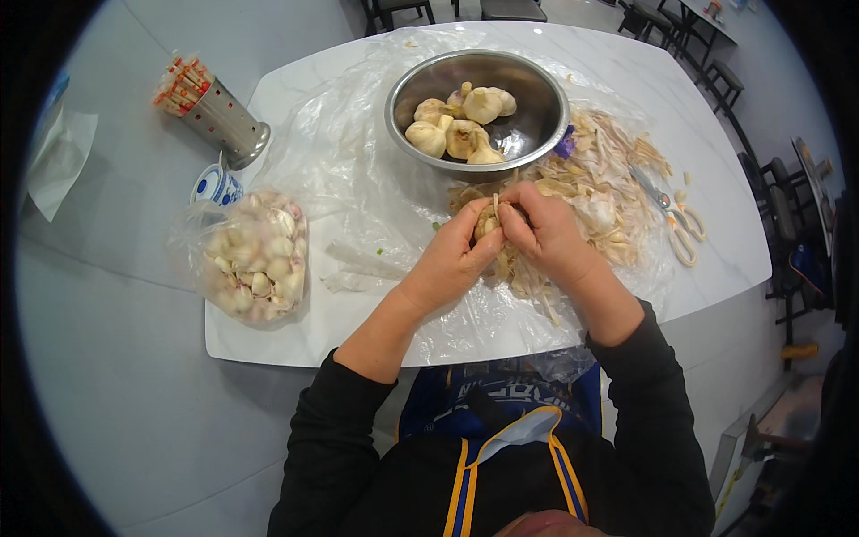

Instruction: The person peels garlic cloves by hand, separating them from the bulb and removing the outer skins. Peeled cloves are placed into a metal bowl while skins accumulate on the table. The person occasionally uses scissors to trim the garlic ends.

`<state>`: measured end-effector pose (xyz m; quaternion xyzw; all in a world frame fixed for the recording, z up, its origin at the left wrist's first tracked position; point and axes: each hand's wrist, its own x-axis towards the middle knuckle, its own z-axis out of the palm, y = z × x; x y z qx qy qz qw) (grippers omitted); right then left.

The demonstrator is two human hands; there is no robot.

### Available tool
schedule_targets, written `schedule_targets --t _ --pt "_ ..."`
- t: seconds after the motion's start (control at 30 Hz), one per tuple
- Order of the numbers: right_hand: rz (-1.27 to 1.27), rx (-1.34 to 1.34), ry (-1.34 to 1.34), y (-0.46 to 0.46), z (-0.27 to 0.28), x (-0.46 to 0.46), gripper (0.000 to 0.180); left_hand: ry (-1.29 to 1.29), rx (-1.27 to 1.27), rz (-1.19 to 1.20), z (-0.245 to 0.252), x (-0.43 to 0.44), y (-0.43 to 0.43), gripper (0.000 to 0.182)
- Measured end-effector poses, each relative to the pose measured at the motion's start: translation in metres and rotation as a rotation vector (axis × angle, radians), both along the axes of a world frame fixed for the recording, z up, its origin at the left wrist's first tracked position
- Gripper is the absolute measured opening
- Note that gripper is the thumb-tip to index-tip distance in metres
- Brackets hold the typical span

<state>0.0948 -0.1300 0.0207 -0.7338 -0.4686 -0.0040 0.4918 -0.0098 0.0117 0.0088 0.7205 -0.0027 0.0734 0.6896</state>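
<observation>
Between both hands is a garlic bulb [486,225] with its stem pointing up. My left hand [456,258] grips its left side, thumb and fingertips against it, while my right hand [547,231] pinches it near the stem. Just beyond the hands stands a steel bowl [396,137] holding several whole garlic bulbs [482,105]. A heap of dry garlic skins [604,194] lies beside and under my right hand on clear plastic sheeting [322,141]. At the left of the table, a clear plastic bag [258,258] holds many garlic cloves.
Scissors [671,211] with pale handles lie right of the skins on the white table [725,248]. A perforated metal holder [225,124] with wrapped chopsticks and a blue-and-white lidded pot [218,184] stand at the left edge. Stools [513,10] stand beyond the table.
</observation>
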Motion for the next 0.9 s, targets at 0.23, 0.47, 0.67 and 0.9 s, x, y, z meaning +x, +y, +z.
schedule_targets --t 0.23,0.47,0.67,0.9 --pt "-0.06 0.11 0.198 0.004 -0.006 -0.01 0.014 -0.146 0.073 0.112 -0.004 0.001 -0.006 0.044" --pt "-0.112 0.301 0.191 0.013 -0.008 -0.013 0.015 -0.152 -0.074 0.152 -0.003 0.0 -0.014 0.037" --pt "0.012 0.286 0.916 0.002 0.01 -0.007 0.015 -0.044 -0.381 0.138 0.004 0.002 -0.012 0.026" --pt "0.001 0.188 0.92 0.007 0.006 -0.008 0.017 0.041 -0.319 0.206 0.009 0.003 -0.006 0.019"
